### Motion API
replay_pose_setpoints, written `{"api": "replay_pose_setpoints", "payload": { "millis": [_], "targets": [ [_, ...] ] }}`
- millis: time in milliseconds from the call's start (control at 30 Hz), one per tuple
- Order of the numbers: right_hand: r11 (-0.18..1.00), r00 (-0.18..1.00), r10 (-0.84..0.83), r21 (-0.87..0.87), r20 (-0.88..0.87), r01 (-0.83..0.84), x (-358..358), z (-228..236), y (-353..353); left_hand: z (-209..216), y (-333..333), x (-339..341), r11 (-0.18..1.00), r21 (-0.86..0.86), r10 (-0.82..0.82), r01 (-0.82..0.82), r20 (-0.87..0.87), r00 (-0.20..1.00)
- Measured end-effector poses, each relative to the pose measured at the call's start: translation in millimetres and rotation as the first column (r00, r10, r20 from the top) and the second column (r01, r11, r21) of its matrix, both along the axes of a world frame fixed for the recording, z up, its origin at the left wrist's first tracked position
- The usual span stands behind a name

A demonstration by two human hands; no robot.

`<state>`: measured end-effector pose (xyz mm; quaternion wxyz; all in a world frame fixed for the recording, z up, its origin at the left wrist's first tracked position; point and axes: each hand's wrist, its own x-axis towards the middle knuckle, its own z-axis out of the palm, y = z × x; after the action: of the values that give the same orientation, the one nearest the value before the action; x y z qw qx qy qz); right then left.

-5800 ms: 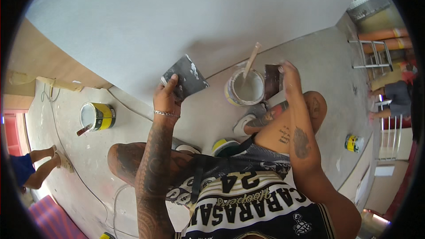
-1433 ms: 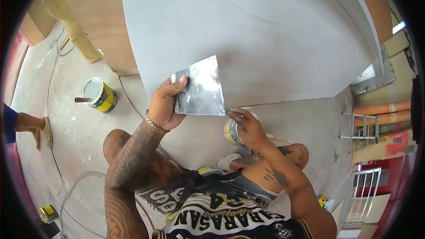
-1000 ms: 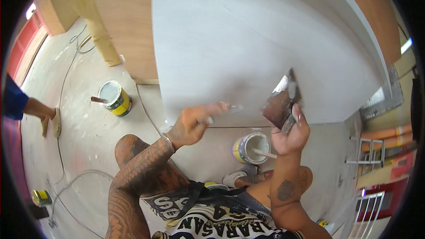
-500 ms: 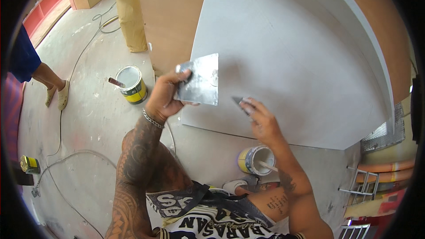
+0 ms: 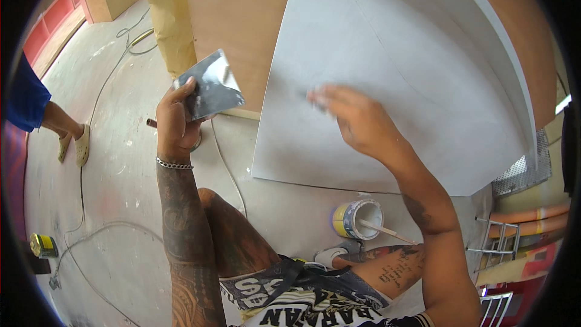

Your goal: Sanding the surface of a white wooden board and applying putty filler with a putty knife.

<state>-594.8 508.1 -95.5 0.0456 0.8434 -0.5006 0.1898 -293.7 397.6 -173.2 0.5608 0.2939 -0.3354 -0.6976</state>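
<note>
My left hand [image 5: 175, 122] grips a square metal putty plate [image 5: 213, 94] by its edge, the thumb on top. Whitish smears and bright reflections show on the plate's face. My right hand [image 5: 358, 115] is closed around a small, dark-bladed putty knife [image 5: 307, 94], smeared by motion; most of the knife is hidden by the fingers. That hand is over the left part of a large pale grey panel [image 5: 387, 54] with a curved raised rim. Whether the blade touches the surface I cannot tell. A thin dark line runs across the panel's upper part.
A paint can [image 5: 358, 218] with a stick in it stands by my foot. Another stick [image 5: 151, 123] shows beside my left wrist, its can mostly hidden. Cables [image 5: 83, 188] cross the floor. A person in clogs [image 5: 82, 146] stands at left; a small yellow-black can [image 5: 43, 245] sits lower left.
My left hand has moved left and slightly up with the plate, which is now tilted. My right hand has moved up over the panel with the knife. The view has shifted slightly.
</note>
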Motion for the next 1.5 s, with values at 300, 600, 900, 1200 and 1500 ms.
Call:
{"api": "replay_pose_setpoints", "payload": {
  "millis": [300,600,900,1200,1500],
  "targets": [
    [0.707,0.9,-0.286,-0.562,0.328,0.429,62,39,-107,-7,-9,-29,0.993,0.108,0.039,-0.037,-0.013,0.999],
    [0.571,0.831,-0.435,-0.607,0.347,0.553,87,43,-159,-9,-12,-39,0.991,0.127,0.042,-0.032,-0.081,0.996],
    [0.729,0.901,-0.292,-0.534,0.321,0.427,89,47,-138,-12,-12,-34,0.989,0.135,0.07,-0.06,-0.073,0.995],
    [0.554,0.865,-0.399,-0.671,0.306,0.493,85,54,-163,-10,-9,-37,0.988,0.147,0.056,-0.049,-0.044,0.997],
    [0.682,0.886,-0.339,-0.566,0.315,0.462,89,44,-159,-15,-15,-33,0.991,0.124,0.051,-0.041,-0.083,0.995]
  ]
}}
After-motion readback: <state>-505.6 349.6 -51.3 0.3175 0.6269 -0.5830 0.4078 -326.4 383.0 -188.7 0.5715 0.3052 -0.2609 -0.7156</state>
